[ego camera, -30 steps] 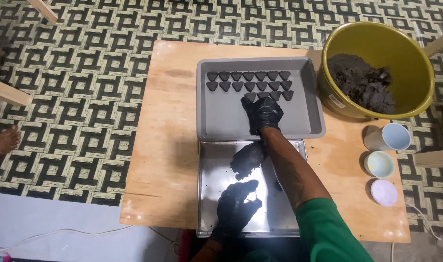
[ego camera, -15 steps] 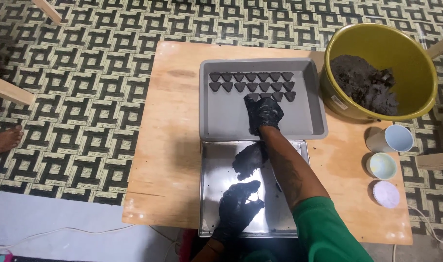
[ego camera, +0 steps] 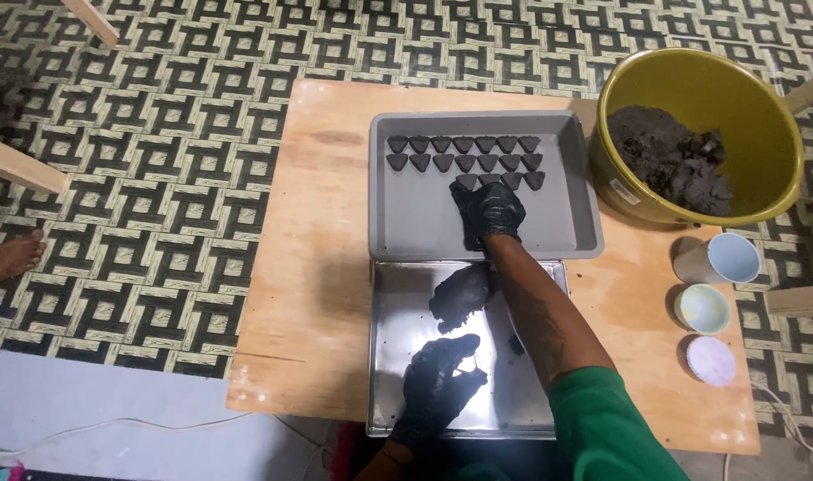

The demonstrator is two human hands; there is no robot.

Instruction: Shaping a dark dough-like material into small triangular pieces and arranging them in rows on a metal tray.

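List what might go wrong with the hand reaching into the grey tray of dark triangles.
The right hand sits just below the third row of triangular pieces in the grey tray; a slip may dent them. The left hand, coated dark, rests on the steel tray and may smear it.

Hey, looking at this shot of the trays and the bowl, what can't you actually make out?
Head view, the only one:
- Whatever the right hand presses on the grey tray: hidden under the black glove.
- Left hand: whether its grip holds anything, too dark against the steel tray.
- Small dark bit beside the forearm: too small.
- Yellow bowl bottom: covered by dark mass.
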